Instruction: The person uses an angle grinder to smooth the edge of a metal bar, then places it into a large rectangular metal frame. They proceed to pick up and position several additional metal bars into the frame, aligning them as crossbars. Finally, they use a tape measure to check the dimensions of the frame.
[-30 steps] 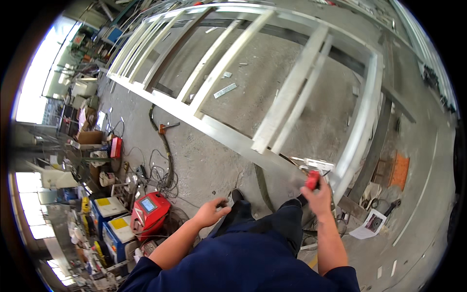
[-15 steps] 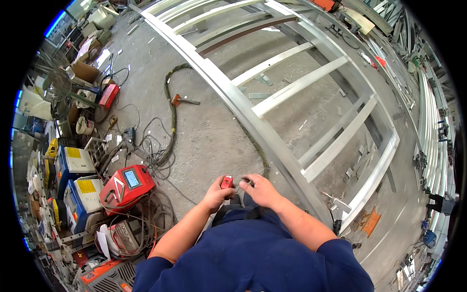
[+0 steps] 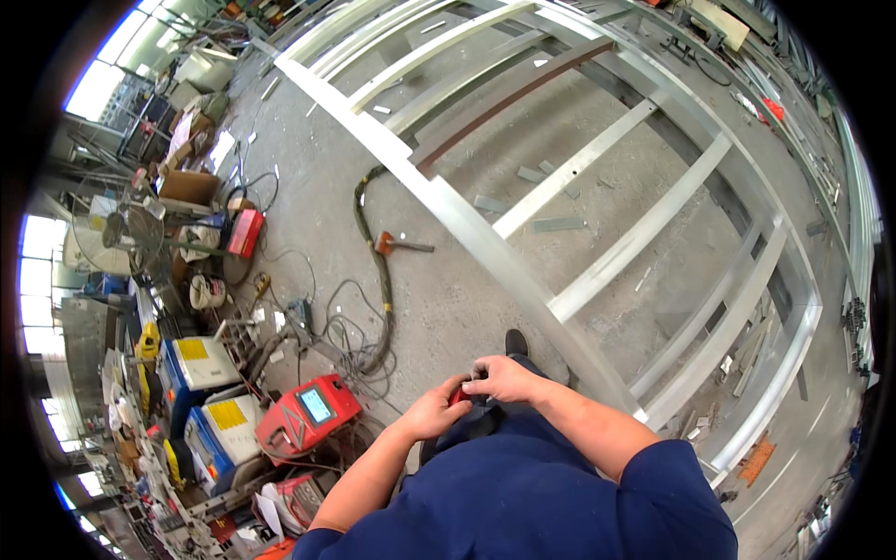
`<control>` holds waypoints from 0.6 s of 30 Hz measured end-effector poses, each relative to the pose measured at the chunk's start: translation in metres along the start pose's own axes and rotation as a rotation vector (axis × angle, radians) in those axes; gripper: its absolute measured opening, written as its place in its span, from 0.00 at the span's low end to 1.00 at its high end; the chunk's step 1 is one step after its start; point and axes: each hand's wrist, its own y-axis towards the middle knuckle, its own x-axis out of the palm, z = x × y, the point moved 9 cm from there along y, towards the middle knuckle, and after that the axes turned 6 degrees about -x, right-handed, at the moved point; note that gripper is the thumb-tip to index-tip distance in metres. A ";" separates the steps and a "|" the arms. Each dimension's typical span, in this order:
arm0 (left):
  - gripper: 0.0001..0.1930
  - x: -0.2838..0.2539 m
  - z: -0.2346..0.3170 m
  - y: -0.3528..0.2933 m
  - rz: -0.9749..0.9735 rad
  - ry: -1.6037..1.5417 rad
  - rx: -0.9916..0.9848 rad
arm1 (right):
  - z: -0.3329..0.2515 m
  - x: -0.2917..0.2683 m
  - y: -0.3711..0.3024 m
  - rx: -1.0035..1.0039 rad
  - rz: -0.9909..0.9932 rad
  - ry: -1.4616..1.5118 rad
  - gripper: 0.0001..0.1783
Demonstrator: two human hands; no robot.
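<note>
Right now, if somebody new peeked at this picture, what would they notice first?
Probably the big metal frame lying flat on the concrete floor, filling the upper right. Next, the two hands close together low in the middle: the left hand and right hand both hold a small red thing. On the left sits a clutter of machines, with a red welder amid tangled cables.

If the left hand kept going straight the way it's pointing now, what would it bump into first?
The left hand points up and to the right, at the small red object pinched between both hands. Just beyond is the right hand, already touching or nearly touching it.
</note>
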 end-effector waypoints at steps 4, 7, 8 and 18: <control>0.27 -0.052 -0.007 0.046 -0.088 -0.024 -0.080 | -0.030 -0.056 0.018 0.028 0.183 0.158 0.18; 0.20 -0.079 0.003 0.083 -0.093 0.201 -0.092 | -0.011 -0.118 -0.011 0.030 0.483 0.317 0.15; 0.19 -0.086 -0.007 0.100 -0.067 0.209 -0.027 | 0.000 -0.134 -0.026 0.017 0.582 0.424 0.14; 0.09 -0.070 -0.119 0.204 -0.229 0.201 -0.191 | 0.201 -0.039 -0.382 0.547 1.515 0.443 0.20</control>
